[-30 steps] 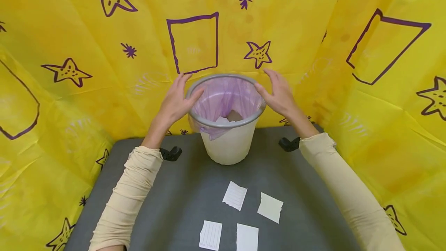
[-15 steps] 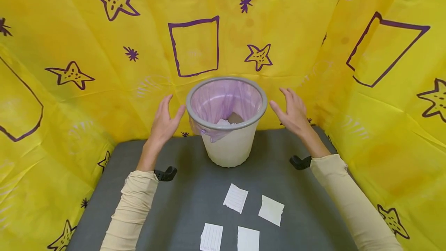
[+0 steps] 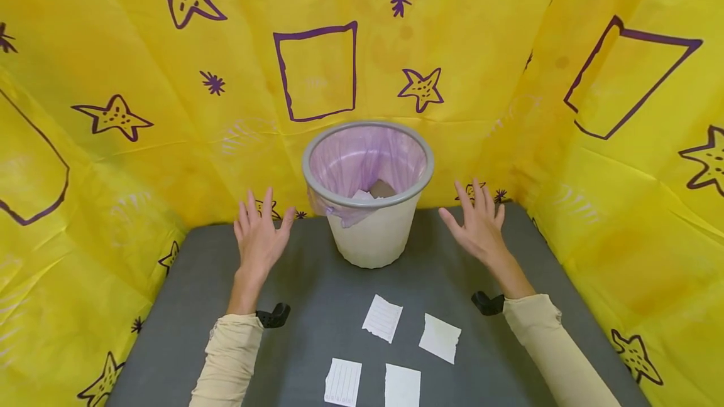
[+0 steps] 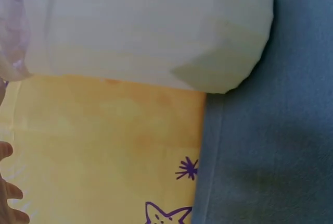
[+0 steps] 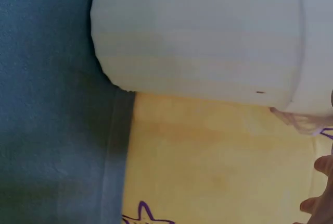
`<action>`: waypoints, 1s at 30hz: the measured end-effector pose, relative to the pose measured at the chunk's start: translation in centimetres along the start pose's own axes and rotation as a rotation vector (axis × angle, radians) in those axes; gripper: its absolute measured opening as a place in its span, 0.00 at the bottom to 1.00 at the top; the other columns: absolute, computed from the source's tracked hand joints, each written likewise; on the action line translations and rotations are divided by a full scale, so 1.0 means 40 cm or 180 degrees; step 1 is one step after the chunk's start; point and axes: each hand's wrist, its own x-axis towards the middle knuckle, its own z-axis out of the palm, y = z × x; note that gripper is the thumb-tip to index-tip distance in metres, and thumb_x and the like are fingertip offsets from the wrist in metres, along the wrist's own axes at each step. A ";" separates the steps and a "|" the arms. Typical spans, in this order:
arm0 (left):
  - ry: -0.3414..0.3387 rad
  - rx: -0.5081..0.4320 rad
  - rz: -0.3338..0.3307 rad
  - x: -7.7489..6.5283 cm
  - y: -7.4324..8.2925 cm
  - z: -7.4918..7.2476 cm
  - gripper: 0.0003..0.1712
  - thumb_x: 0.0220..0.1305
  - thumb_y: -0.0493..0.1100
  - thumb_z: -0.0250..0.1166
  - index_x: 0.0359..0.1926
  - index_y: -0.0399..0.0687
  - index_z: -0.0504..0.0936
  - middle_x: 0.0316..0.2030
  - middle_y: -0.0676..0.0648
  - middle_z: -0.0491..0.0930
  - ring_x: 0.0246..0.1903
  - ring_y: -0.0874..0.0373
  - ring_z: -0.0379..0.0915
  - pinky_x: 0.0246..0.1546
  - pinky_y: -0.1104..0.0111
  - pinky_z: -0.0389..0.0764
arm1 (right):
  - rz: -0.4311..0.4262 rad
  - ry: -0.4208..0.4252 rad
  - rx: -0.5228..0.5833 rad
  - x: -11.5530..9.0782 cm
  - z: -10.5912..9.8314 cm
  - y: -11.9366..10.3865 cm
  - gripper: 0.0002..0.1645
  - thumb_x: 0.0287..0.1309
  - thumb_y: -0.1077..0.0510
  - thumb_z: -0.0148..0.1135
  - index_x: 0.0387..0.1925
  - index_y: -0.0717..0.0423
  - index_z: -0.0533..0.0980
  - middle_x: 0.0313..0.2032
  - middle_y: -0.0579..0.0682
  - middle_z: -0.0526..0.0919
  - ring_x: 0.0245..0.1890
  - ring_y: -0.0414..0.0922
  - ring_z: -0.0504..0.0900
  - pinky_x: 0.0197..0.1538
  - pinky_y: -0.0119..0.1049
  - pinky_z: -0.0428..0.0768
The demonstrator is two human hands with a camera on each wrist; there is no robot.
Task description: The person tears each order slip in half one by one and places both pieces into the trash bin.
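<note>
A cream waste bin [image 3: 370, 240] with a grey rim and a purple liner bag [image 3: 362, 152] stands upright at the back of the dark grey table. Inside it lie white paper scraps and a brownish piece [image 3: 381, 189]. My left hand [image 3: 260, 237] is to the left of the bin, fingers spread, holding nothing. On the other side my right hand [image 3: 479, 228] is likewise spread, apart from the bin. Both wrist views show the bin's side wall [image 4: 145, 26], with only fingertips at the frame edge.
Several torn paper pieces lie in front of the bin: a lined one [image 3: 383, 318], a plain one [image 3: 440, 338], another lined one [image 3: 343, 382] and a blank one [image 3: 403, 385]. Yellow cloth [image 3: 481, 17] with purple drawings surrounds the table [image 3: 305, 306] at the back and sides.
Both hands have come away from beside the bin's rim, moving outward and back toward the person, and their fingers have spread. The bin and papers have stayed in place.
</note>
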 end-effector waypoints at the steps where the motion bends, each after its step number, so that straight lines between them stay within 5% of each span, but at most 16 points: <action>1: 0.0007 0.0040 0.0005 -0.006 0.001 0.004 0.47 0.65 0.75 0.43 0.77 0.60 0.47 0.77 0.39 0.32 0.75 0.33 0.26 0.67 0.32 0.36 | 0.0004 0.0000 0.0000 -0.007 0.002 0.001 0.46 0.64 0.29 0.44 0.76 0.42 0.47 0.76 0.62 0.40 0.74 0.68 0.40 0.63 0.78 0.36; 7: 0.0226 0.0464 0.0144 -0.091 0.009 0.073 0.48 0.62 0.76 0.46 0.76 0.59 0.53 0.77 0.37 0.42 0.75 0.33 0.32 0.67 0.32 0.39 | 0.0071 0.0219 0.0000 -0.071 0.045 0.010 0.46 0.62 0.32 0.50 0.75 0.45 0.52 0.76 0.63 0.45 0.74 0.66 0.42 0.65 0.76 0.35; 14: 0.0176 0.0575 -0.0117 -0.221 -0.027 0.170 0.48 0.60 0.74 0.54 0.75 0.58 0.56 0.75 0.34 0.46 0.74 0.31 0.37 0.66 0.31 0.44 | 0.0290 0.0042 -0.0073 -0.180 0.144 0.028 0.47 0.60 0.33 0.53 0.74 0.48 0.54 0.75 0.65 0.47 0.73 0.66 0.43 0.64 0.76 0.36; 23: 0.0069 0.0583 -0.0033 -0.254 -0.023 0.192 0.48 0.60 0.75 0.52 0.75 0.58 0.56 0.75 0.34 0.47 0.74 0.32 0.36 0.66 0.31 0.43 | 0.0268 0.0180 -0.0137 -0.191 0.152 0.034 0.47 0.59 0.34 0.56 0.73 0.49 0.55 0.75 0.65 0.46 0.73 0.66 0.43 0.64 0.75 0.36; 30: -0.0055 0.0483 0.0179 -0.381 0.023 0.238 0.47 0.59 0.74 0.55 0.74 0.60 0.57 0.75 0.37 0.51 0.75 0.34 0.39 0.67 0.33 0.46 | 0.0132 0.0462 -0.0217 -0.310 0.225 0.017 0.47 0.53 0.35 0.62 0.71 0.49 0.61 0.72 0.65 0.55 0.72 0.66 0.51 0.63 0.76 0.42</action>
